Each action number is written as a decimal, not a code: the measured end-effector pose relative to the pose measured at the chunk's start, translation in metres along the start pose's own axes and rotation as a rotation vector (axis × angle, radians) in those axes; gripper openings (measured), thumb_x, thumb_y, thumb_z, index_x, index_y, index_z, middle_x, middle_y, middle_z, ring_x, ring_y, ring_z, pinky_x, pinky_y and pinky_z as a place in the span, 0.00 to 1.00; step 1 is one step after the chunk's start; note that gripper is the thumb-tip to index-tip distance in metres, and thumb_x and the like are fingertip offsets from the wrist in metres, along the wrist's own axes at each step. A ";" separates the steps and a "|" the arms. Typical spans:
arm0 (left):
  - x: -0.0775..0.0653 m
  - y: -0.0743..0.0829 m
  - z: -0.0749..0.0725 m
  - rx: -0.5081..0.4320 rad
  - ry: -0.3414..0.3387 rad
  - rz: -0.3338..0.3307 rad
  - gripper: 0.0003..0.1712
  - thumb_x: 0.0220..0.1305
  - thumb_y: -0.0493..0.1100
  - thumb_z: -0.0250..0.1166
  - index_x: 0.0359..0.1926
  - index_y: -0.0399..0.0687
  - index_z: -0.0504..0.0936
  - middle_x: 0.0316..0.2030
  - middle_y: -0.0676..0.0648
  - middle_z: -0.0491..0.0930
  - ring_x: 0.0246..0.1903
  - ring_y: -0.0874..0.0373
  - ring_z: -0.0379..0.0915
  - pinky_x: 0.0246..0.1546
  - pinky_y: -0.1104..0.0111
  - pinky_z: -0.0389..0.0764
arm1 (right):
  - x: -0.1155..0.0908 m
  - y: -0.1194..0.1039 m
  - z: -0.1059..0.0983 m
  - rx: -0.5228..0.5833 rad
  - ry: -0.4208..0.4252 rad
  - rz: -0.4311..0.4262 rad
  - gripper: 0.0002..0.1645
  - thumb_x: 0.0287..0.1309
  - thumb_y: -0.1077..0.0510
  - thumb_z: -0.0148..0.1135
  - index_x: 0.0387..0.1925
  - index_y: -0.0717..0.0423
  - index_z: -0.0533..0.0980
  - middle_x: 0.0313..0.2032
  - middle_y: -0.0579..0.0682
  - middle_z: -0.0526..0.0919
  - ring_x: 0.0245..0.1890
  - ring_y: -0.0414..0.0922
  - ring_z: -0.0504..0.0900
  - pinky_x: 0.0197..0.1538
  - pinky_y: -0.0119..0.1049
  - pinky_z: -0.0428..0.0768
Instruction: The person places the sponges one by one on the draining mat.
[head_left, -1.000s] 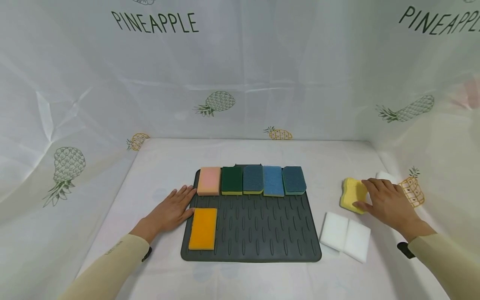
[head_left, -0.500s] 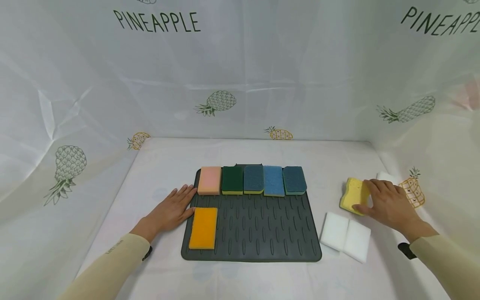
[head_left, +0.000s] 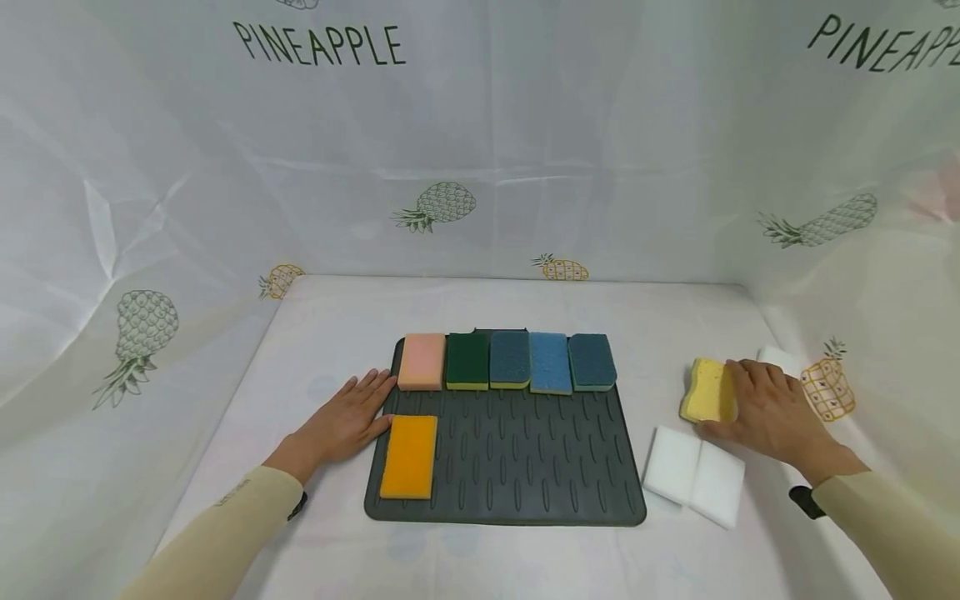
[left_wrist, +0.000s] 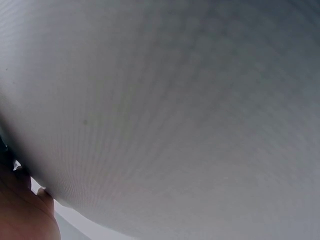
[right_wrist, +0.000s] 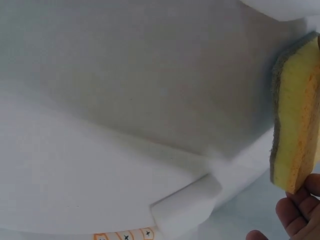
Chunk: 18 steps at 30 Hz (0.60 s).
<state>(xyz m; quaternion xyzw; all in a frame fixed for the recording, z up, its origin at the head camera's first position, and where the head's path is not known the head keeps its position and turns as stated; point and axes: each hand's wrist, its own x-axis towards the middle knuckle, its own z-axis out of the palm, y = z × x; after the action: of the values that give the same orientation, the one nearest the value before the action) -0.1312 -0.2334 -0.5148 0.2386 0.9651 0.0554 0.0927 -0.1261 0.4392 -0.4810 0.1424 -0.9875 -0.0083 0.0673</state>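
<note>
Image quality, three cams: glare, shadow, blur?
Head: fairly sharp, faint sheen on the backdrop, soft shadow beside the right sleeve; left wrist: mostly blurred grey with faint banding, left hand dim in the lower-left corner; right wrist: broad shadow up top, sponge clearer but cut off at the right edge.

Makeshift booth (head_left: 517,278) — pineapple-print sheeting (head_left: 570,125) for walls, white-covered tabletop (head_left: 510,305)

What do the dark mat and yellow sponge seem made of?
The dark mat looks like matte rubber or silicone, judging by its moulded ridges. The yellow sponge seems porous foam, pitted on one face, with a rough grey layer, perhaps scouring fibre.
</note>
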 end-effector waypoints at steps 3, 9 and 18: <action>0.000 0.000 0.000 0.006 -0.005 0.000 0.44 0.82 0.59 0.53 0.85 0.42 0.51 0.83 0.38 0.53 0.82 0.39 0.48 0.81 0.41 0.52 | 0.004 -0.002 -0.001 -0.002 0.067 -0.018 0.69 0.38 0.27 0.81 0.65 0.74 0.67 0.58 0.74 0.75 0.57 0.72 0.71 0.53 0.72 0.74; 0.000 0.000 -0.001 0.007 -0.010 -0.003 0.44 0.82 0.59 0.54 0.84 0.41 0.51 0.83 0.38 0.54 0.82 0.39 0.48 0.81 0.41 0.52 | 0.019 -0.015 -0.009 0.019 0.141 -0.053 0.67 0.35 0.31 0.83 0.64 0.74 0.68 0.58 0.72 0.75 0.56 0.72 0.72 0.51 0.72 0.74; 0.001 -0.002 0.002 -0.001 0.003 0.005 0.43 0.82 0.59 0.53 0.85 0.42 0.51 0.83 0.39 0.53 0.83 0.40 0.48 0.81 0.41 0.52 | 0.044 -0.062 -0.022 0.031 0.224 -0.146 0.65 0.37 0.32 0.80 0.64 0.74 0.69 0.55 0.72 0.77 0.55 0.71 0.75 0.51 0.71 0.75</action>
<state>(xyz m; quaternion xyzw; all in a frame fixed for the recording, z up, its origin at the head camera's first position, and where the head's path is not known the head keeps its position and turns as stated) -0.1328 -0.2340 -0.5171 0.2407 0.9647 0.0564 0.0912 -0.1479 0.3669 -0.4557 0.2152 -0.9607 0.0183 0.1743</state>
